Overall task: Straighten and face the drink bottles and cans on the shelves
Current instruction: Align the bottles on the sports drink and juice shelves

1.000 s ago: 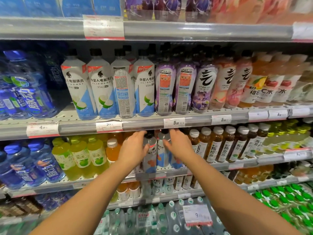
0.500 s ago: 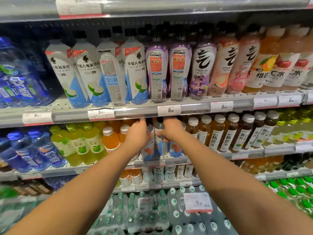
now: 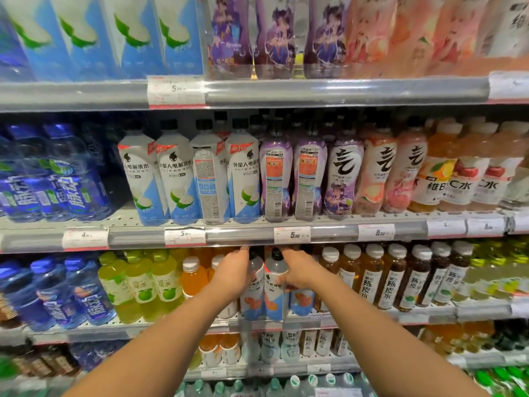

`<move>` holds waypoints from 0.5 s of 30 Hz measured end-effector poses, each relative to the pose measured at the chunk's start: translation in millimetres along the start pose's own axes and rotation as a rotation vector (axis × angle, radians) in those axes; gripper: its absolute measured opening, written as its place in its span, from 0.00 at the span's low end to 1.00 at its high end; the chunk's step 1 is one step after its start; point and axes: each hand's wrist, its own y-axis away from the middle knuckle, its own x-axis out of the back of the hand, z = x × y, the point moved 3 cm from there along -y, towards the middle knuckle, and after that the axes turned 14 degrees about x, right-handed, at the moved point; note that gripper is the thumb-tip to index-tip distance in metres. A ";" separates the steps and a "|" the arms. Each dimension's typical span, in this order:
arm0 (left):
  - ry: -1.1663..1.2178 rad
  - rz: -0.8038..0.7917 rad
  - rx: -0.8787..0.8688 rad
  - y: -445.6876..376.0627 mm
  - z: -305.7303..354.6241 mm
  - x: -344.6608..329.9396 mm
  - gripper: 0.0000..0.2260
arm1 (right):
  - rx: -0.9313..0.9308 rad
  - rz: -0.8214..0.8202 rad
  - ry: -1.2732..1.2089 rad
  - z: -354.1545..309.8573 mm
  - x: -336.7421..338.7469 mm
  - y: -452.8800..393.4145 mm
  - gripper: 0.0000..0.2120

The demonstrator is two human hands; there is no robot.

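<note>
Grey-capped bottle (image 3: 274,285) now gripped by right hand (image 3: 297,272), left hand (image 3: 233,277) fingers curled on neighbouring bottle (image 3: 253,287)

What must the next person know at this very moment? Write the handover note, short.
Left hand: fingers curled round the left orange-label bottle on the third shelf down.
Right hand: appears to grip the right orange-label bottle; a third one stands between the hands.
Done: these three stand upright at the shelf edge, labels forward.
Left: on the shelf above, one white-blue bottle and two purple bottles show their back labels; turn them to face front.
</note>
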 end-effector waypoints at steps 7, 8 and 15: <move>0.075 0.004 0.014 5.8 -1.8 -6.8 0.28 | 0.012 0.308 0.292 4.5 4.4 26.7 0.20; 0.093 0.003 0.024 7.8 -1.1 -8.4 0.30 | -0.018 0.326 0.338 8.4 6.6 30.4 0.19; 0.142 0.038 0.070 15.5 8.2 -14.9 0.35 | -0.142 0.254 0.191 31.5 9.9 28.1 0.23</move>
